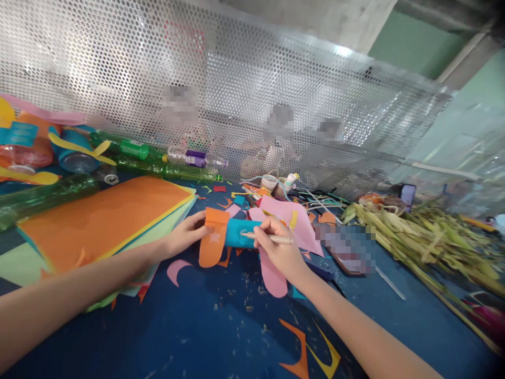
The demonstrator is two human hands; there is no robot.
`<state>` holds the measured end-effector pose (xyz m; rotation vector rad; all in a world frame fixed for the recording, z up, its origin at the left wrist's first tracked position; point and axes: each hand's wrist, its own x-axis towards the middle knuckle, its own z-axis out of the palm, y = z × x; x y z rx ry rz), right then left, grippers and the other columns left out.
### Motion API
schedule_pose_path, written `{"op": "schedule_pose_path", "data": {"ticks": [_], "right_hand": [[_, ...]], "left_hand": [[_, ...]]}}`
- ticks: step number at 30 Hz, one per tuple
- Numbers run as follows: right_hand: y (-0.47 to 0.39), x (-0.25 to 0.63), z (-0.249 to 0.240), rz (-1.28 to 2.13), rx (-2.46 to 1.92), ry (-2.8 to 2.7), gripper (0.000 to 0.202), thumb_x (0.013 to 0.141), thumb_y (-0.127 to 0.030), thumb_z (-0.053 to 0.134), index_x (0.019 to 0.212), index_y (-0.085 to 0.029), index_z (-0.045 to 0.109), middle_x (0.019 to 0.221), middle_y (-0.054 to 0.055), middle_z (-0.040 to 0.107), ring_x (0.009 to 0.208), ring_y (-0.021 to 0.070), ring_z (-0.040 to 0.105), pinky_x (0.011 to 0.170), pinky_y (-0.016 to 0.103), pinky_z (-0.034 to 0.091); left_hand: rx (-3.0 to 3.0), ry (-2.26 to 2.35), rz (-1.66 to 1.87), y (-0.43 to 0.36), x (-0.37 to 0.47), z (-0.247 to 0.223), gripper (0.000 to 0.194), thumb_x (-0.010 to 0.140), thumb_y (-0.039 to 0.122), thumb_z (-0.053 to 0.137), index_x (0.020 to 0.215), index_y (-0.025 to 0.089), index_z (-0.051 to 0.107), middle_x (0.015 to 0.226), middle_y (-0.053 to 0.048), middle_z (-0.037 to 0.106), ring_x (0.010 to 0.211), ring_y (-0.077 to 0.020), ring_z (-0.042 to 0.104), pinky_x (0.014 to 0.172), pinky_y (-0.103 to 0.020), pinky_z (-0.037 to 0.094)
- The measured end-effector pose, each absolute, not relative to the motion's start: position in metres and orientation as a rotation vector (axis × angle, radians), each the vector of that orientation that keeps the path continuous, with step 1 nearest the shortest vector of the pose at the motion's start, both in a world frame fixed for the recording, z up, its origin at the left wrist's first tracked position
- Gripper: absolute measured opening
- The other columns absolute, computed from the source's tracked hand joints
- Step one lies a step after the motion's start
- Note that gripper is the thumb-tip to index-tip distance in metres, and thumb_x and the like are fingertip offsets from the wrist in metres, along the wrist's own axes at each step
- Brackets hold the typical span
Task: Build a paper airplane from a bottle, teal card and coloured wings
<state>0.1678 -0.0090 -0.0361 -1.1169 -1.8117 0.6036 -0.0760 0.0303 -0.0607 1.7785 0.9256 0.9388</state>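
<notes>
In the middle of the head view lies a paper craft with a blue body (234, 231), an orange paper piece (213, 255) with a pale star on its left end and a long pink paper strip (275, 279) on its right. My left hand (191, 231) is closed on the orange end, with the fingers partly behind it. My right hand (278, 245) grips a slim pale pen (282, 239), its tip touching the blue body near a faint round mark. Part of the body is hidden behind my right hand.
Coloured paper sheets (114, 210) are stacked at left, beside green plastic bottles (47, 197). Paper scraps (295, 347) lie on the blue table (189, 337). A phone (349, 255) and dry husks (426, 237) are at right. People appear behind a perforated metal screen (244, 68).
</notes>
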Motion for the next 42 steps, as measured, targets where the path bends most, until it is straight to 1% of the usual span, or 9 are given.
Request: {"op": "schedule_pose_path", "data": {"ticks": [5,11,15,23,28,33,37,42], "right_hand": [[-0.0094,0.167,-0.035,0.623,-1.102,-1.81,0.025,0.089,-0.034,0.052,0.068,-0.022,0.045,0.056,-0.003,0.059,0.054,0.0135,0.058,0.057,0.026,0.046],[-0.0092,0.1674,-0.037,0.605,-1.12,-1.806,0.025,0.089,-0.034,0.052,0.068,-0.022,0.045,0.056,-0.003,0.058,0.056,0.0139,0.058,0.057,0.025,0.044],[-0.0091,0.167,-0.0367,0.629,-1.085,-1.802,0.023,0.089,-0.033,0.052,0.069,-0.022,0.045,0.056,-0.004,0.057,0.053,0.0129,0.057,0.055,0.024,0.044],[-0.01,0.1672,-0.0352,0.634,-1.11,-1.827,0.025,0.089,-0.034,0.052,0.068,-0.022,0.045,0.057,-0.002,0.059,0.058,0.0143,0.059,0.058,0.025,0.044],[-0.0093,0.1679,-0.0358,0.645,-1.115,-1.824,0.025,0.089,-0.032,0.052,0.067,-0.022,0.045,0.056,-0.002,0.059,0.057,0.0143,0.059,0.059,0.026,0.045],[-0.0086,0.1689,-0.0369,0.619,-1.148,-1.828,0.025,0.088,-0.032,0.052,0.066,-0.021,0.045,0.055,-0.002,0.06,0.056,0.0142,0.059,0.058,0.025,0.044],[-0.008,0.17,-0.0383,0.613,-1.152,-1.825,0.025,0.088,-0.031,0.052,0.066,-0.021,0.044,0.055,-0.003,0.058,0.056,0.014,0.058,0.06,0.026,0.044],[-0.0063,0.1709,-0.0398,0.614,-1.135,-1.794,0.025,0.088,-0.03,0.051,0.066,-0.022,0.042,0.052,-0.004,0.056,0.053,0.013,0.055,0.056,0.024,0.042]], "left_hand": [[1.813,0.911,0.946,0.0304,-0.0755,-0.0593,0.049,0.081,0.045,0.05,0.125,0.024,0.05,0.132,-0.005,0.054,0.122,-0.0287,0.048,0.103,-0.042,0.039],[1.769,0.94,0.94,0.0296,-0.0754,-0.0594,0.045,0.081,0.043,0.051,0.122,0.025,0.054,0.129,-0.004,0.057,0.119,-0.028,0.05,0.099,-0.039,0.042],[1.766,0.931,0.94,0.0297,-0.0755,-0.0596,0.046,0.08,0.043,0.052,0.122,0.024,0.053,0.13,-0.004,0.056,0.119,-0.0281,0.051,0.099,-0.039,0.042],[1.767,0.92,0.943,0.0293,-0.075,-0.0587,0.045,0.081,0.043,0.052,0.122,0.025,0.054,0.129,-0.005,0.057,0.118,-0.0286,0.051,0.099,-0.04,0.042],[1.796,0.945,0.935,0.0296,-0.0754,-0.0589,0.045,0.081,0.044,0.049,0.122,0.025,0.054,0.127,-0.005,0.058,0.118,-0.0292,0.051,0.099,-0.041,0.042],[1.796,0.948,0.934,0.0303,-0.0755,-0.0601,0.049,0.081,0.044,0.05,0.123,0.02,0.052,0.128,-0.006,0.057,0.118,-0.0286,0.051,0.1,-0.04,0.042],[1.776,0.952,0.931,0.0297,-0.0751,-0.0589,0.047,0.08,0.043,0.051,0.122,0.021,0.053,0.128,-0.006,0.057,0.118,-0.028,0.051,0.099,-0.038,0.042],[1.783,0.93,0.938,0.0301,-0.0754,-0.0587,0.047,0.081,0.041,0.051,0.123,0.022,0.053,0.129,-0.006,0.056,0.119,-0.0269,0.051,0.1,-0.038,0.041]]}}
